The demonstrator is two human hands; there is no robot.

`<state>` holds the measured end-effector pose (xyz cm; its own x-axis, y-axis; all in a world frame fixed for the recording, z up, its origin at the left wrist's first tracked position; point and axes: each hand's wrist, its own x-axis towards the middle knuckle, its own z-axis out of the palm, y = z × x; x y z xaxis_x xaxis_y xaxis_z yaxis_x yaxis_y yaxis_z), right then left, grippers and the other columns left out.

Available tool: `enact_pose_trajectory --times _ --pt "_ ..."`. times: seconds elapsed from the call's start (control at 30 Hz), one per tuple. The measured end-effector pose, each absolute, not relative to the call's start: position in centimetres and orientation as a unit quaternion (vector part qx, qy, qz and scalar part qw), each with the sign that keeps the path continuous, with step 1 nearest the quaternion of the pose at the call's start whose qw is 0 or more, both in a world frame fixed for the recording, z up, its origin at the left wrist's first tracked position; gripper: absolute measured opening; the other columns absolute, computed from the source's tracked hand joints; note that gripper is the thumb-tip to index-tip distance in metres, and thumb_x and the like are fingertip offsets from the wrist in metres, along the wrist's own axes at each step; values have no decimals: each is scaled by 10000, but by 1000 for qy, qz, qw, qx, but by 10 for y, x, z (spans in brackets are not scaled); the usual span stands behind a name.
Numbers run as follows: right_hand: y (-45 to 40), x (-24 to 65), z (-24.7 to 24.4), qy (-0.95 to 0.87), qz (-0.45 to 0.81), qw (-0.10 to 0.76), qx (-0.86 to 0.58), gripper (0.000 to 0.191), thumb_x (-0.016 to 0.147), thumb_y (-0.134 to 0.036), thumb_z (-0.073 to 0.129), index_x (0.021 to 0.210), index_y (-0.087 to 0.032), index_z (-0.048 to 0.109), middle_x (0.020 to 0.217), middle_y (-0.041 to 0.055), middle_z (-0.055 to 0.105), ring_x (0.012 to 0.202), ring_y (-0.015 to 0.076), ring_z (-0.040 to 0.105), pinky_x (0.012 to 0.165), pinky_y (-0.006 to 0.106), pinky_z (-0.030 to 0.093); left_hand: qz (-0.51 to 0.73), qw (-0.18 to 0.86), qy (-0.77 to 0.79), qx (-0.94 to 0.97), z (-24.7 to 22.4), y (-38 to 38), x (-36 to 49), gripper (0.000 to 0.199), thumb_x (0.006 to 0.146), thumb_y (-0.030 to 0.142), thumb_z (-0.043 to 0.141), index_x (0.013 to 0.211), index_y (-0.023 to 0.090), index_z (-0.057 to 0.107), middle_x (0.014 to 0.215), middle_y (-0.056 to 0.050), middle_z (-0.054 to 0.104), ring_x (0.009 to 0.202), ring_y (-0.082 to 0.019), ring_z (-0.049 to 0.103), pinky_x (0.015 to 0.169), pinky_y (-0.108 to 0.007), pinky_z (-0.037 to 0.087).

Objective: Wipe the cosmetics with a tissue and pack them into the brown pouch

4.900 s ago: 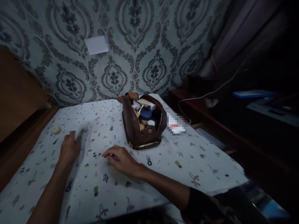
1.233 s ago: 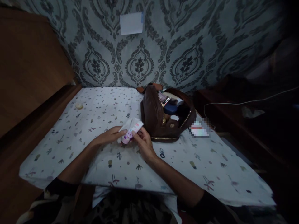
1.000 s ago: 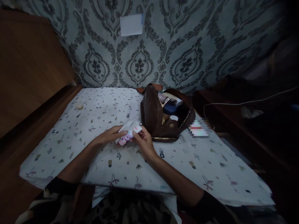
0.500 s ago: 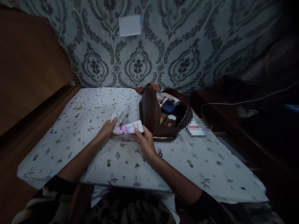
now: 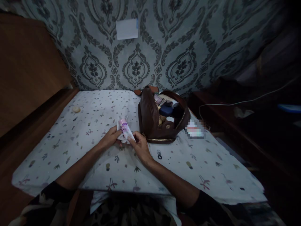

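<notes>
Holding the pink and white tube (image 5: 124,128) with the grip of the right hand (image 5: 141,147), pinching a crumpled white sheet (image 5: 121,137) to it with the left hand (image 5: 110,138). Looks like wiping, over the worktop (image 5: 174,172), near the brown bag (image 5: 148,114). Likely calls for snug holding, soft rubbing.

A white plant-print tablecloth (image 5: 174,171) covers the table. An open brown leather cosmetic bag (image 5: 148,116) stands on it toward the back, a pixelated packet (image 5: 195,129) just beside; well apart, left, lies a small pale lump (image 5: 76,109), possibly soap.
</notes>
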<state>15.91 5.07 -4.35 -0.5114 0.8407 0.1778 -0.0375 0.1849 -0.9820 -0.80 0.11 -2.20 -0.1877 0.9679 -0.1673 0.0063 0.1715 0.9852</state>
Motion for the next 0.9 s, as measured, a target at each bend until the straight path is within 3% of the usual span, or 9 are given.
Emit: enact_pose_trajectory --times 0.13,0.27,0.47,0.6,0.77,0.9 --pt "54 158 -44 -658 561 390 -317 336 832 -522 608 722 -215 527 653 -50 454 617 127 411 567 246 338 384 316 621 606 -20 -5 -8 205 943 365 495 894 177 560 707 8 595 591 -141 567 563 -250 497" --pt "58 161 -44 -656 555 387 -334 352 848 -552 578 741 -220 530 642 -48 448 605 134 411 560 251 342 273 181 596 733 -16 -12 -5 143 918 163 418 868 191 549 791 -18 630 710 -157 592 696 -258 476" --pt "54 162 -40 -687 539 365 -323 326 836 -498 613 703 -209 542 645 -39 460 627 134 417 585 256 333 191 97 673 708 -11 -13 -5 151 933 205 429 965 193 576 819 -54 664 723 -208 625 703 -300 477" --pt "48 161 -36 -685 563 351 -300 349 852 -529 620 750 -198 576 660 -37 468 631 127 424 560 242 339 307 138 689 642 -9 -10 -10 179 889 267 462 949 174 603 774 -44 651 733 -214 616 742 -324 493" --pt "47 163 -28 -596 702 305 -242 463 783 -644 710 823 -195 609 664 -46 540 531 95 466 480 213 360 529 379 633 420 -2 -11 -7 337 770 477 649 872 155 660 699 -18 666 673 -198 625 647 -288 514" --pt "48 166 -25 -579 750 259 -184 514 748 -690 732 831 -195 620 615 -55 566 495 87 486 472 202 372 543 479 603 336 6 -18 -2 502 648 569 798 900 140 733 680 -55 710 732 -235 687 635 -279 538"
